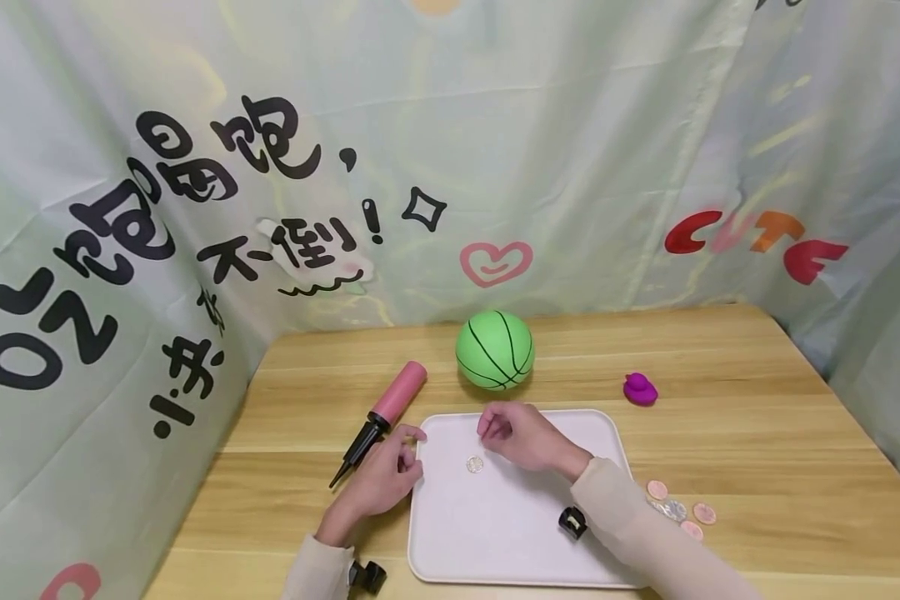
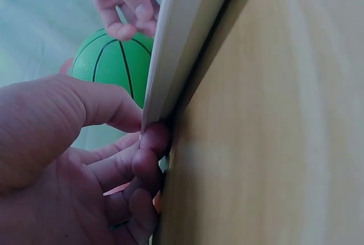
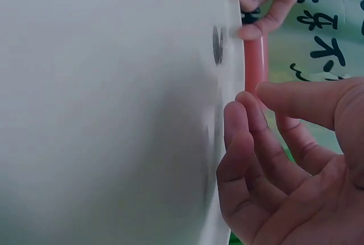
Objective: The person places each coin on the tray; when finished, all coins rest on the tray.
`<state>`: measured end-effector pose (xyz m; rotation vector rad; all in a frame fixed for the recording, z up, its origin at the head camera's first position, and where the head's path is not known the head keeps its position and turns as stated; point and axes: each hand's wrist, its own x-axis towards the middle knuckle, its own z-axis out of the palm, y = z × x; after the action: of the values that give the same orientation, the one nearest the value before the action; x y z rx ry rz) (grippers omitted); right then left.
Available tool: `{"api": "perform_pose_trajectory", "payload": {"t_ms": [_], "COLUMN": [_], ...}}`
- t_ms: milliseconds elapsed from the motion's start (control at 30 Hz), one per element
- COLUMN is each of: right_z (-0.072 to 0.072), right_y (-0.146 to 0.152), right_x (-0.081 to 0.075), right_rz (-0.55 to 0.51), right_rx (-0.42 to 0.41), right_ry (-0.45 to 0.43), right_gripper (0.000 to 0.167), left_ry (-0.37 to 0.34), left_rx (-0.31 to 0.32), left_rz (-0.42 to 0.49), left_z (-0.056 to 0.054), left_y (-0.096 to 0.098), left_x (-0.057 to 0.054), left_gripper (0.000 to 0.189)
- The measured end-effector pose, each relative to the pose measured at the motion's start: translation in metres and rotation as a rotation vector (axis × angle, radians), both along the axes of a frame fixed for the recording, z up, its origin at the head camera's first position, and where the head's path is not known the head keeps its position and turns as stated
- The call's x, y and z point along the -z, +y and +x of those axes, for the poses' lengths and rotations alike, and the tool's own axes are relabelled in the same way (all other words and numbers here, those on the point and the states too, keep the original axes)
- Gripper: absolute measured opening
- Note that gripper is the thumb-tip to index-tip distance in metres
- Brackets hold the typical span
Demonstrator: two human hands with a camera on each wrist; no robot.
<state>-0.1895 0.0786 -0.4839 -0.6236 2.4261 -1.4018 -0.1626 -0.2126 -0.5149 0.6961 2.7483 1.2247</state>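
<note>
My left hand point(image 1: 384, 477) is at the left edge of a white tray point(image 1: 487, 533). In the left wrist view its thumb lies on the tray's rim point(image 2: 153, 86) with fingertips curled beneath, pinching it. A single silver coin point(image 1: 475, 464) lies on the tray near its upper left. My right hand point(image 1: 523, 435) hovers over the far part of the tray, just beyond the coin. Its fingers are loosely bent, thumb tip close to the index fingertip, and nothing shows between them in the right wrist view.
A green ball point(image 1: 495, 350) stands behind the tray. To the left lies a pink and black hand pump point(image 1: 378, 421). A purple rubber duck point(image 1: 640, 389) sits at the back right. Several pink and silver coins point(image 1: 704, 513) lie right of the tray. Printed cloth point(image 1: 570, 167) hangs behind the table.
</note>
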Motion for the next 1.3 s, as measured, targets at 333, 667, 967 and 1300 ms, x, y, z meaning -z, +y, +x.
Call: {"api": "perform_pose_trajectory", "payload": {"t_ms": [333, 667, 967, 1300], "right_z": [0.018, 0.043, 0.059, 0.069], "right_y": [0.051, 0.129, 0.18, 0.198], "right_x": [-0.006, -0.023, -0.014, -0.002], "right_rz": [-0.068, 0.015, 0.105, 0.135], "right_rx": [-0.094, 0.048, 0.13, 0.109], "right_ry": [0.067, 0.171, 0.237, 0.106], "right_gripper": [0.01, 0.014, 0.02, 0.036], "left_ry": [-0.008, 0.086, 0.038, -0.062], "left_rx": [-0.038, -0.036, -0.038, -0.07], "left_rz": [-0.034, -0.039, -0.032, -0.08], "left_z": [0.002, -0.002, 0.002, 0.001], "left_y": [0.003, 0.0, 0.003, 0.007], "left_x": [-0.003, 0.014, 0.001, -0.007], "left_gripper": [0.033, 0.033, 0.033, 0.035]}}
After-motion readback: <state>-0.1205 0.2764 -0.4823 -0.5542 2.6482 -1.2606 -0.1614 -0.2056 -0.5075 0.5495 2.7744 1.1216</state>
